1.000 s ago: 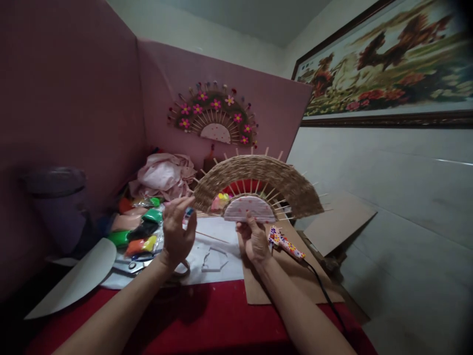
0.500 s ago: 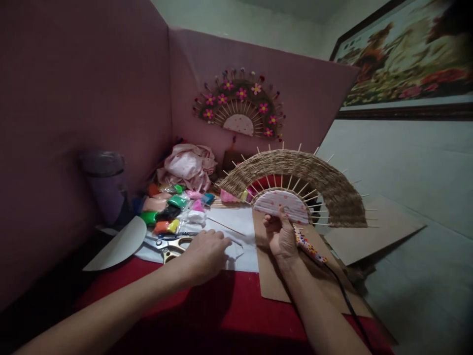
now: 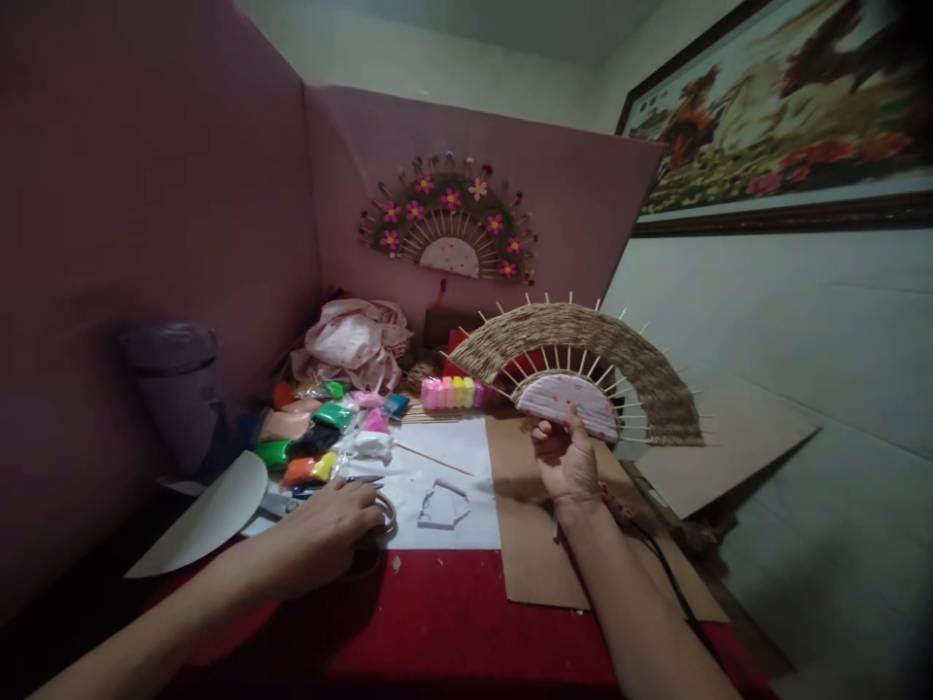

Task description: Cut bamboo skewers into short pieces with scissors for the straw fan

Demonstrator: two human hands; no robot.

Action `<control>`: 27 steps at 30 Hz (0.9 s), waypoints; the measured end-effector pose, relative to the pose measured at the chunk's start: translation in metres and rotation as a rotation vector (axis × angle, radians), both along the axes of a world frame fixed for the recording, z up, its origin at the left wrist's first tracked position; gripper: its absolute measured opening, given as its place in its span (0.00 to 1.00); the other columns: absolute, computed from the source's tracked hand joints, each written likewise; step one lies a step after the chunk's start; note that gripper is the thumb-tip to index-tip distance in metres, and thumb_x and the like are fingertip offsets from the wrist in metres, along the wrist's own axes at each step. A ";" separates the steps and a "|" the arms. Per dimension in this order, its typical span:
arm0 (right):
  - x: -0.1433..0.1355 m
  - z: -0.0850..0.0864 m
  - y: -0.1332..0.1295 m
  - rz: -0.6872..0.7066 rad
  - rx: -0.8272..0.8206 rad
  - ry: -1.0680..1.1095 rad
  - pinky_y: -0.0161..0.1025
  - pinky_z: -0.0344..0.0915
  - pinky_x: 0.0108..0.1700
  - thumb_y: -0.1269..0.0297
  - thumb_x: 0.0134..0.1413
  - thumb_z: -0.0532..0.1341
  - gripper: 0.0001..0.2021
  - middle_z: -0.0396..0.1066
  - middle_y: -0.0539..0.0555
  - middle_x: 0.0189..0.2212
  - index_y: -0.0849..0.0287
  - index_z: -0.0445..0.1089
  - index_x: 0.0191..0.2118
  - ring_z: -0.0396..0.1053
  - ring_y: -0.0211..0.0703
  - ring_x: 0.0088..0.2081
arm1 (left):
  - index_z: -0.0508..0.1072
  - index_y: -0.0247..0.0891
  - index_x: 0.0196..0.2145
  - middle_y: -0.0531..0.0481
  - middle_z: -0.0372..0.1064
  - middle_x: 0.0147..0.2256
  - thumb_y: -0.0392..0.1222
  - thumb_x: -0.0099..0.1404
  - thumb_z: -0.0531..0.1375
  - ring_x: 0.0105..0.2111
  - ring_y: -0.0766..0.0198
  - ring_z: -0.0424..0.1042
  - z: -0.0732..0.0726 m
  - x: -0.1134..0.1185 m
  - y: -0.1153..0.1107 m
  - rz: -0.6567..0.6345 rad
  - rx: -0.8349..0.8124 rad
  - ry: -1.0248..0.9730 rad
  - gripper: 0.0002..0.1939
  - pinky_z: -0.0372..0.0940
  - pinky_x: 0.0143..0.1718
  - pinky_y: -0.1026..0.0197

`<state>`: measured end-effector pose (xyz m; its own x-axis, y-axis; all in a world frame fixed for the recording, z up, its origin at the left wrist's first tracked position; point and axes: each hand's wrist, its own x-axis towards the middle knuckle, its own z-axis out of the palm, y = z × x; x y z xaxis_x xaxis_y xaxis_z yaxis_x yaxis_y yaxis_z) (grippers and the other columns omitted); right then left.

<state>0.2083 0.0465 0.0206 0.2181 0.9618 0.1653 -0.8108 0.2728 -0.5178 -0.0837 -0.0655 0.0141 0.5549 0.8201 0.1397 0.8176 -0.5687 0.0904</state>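
Note:
A half-round fan (image 3: 569, 331), woven of brown cord over thin sticks, is held up by my right hand (image 3: 567, 465). Thumb and fingers pinch its pink spotted fabric base (image 3: 565, 403) at the lower edge. My left hand (image 3: 336, 525) lies low over the scissors (image 3: 390, 515), its fingers curled on them. A gold handle loop shows beside the fingertips; much of the rest is covered. Right of this hand, a small outline-shaped clear piece (image 3: 443, 506) rests on the white paper (image 3: 481, 530). A thin stick (image 3: 433, 457) lies farther back.
Bags of coloured clay (image 3: 331, 416), bundled pink fabric (image 3: 357, 340) and a purple tumbler (image 3: 179, 389) stand left. A cardboard sheet (image 3: 525, 564) lies under my right arm, beside a black-corded tool (image 3: 619, 504). A flowered fan (image 3: 448, 219) hangs on the pink panel behind.
My left hand has moved left and down from the clear piece onto the scissors, whose handles have turned. My right hand still holds the fan, slightly shifted. The camera view has moved a little.

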 end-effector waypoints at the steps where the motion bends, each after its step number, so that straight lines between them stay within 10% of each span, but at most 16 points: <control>1: 0.001 0.000 0.001 -0.007 -0.006 -0.006 0.27 0.59 0.19 0.64 0.36 0.69 0.15 0.67 0.42 0.20 0.59 0.65 0.31 0.62 0.28 0.18 | 0.72 0.44 0.35 0.50 0.68 0.35 0.26 0.54 0.50 0.36 0.60 0.65 0.001 0.000 0.003 -0.021 0.005 0.025 0.19 0.54 0.40 0.58; 8: 0.003 0.003 0.000 -0.044 0.033 -0.047 0.27 0.59 0.20 0.62 0.38 0.68 0.14 0.66 0.41 0.20 0.58 0.64 0.30 0.62 0.28 0.18 | 0.70 0.44 0.42 0.49 0.67 0.37 0.33 0.59 0.53 0.37 0.61 0.65 0.029 0.011 0.012 -0.186 0.084 0.008 0.15 0.55 0.37 0.61; 16: 0.012 0.010 0.001 -0.216 0.109 -0.081 0.28 0.60 0.20 0.59 0.38 0.68 0.16 0.68 0.42 0.22 0.59 0.65 0.33 0.63 0.28 0.19 | 0.67 0.42 0.44 0.49 0.65 0.36 0.41 0.60 0.59 0.35 0.63 0.64 0.070 0.078 -0.008 -0.505 0.202 -0.025 0.13 0.55 0.35 0.60; 27: 0.028 0.016 0.004 -0.676 0.105 -0.209 0.28 0.63 0.21 0.55 0.45 0.65 0.14 0.65 0.44 0.17 0.62 0.66 0.29 0.63 0.30 0.18 | 0.69 0.35 0.36 0.44 0.69 0.33 0.33 0.62 0.54 0.36 0.61 0.66 0.031 0.157 0.082 -0.941 0.340 0.058 0.06 0.60 0.41 0.60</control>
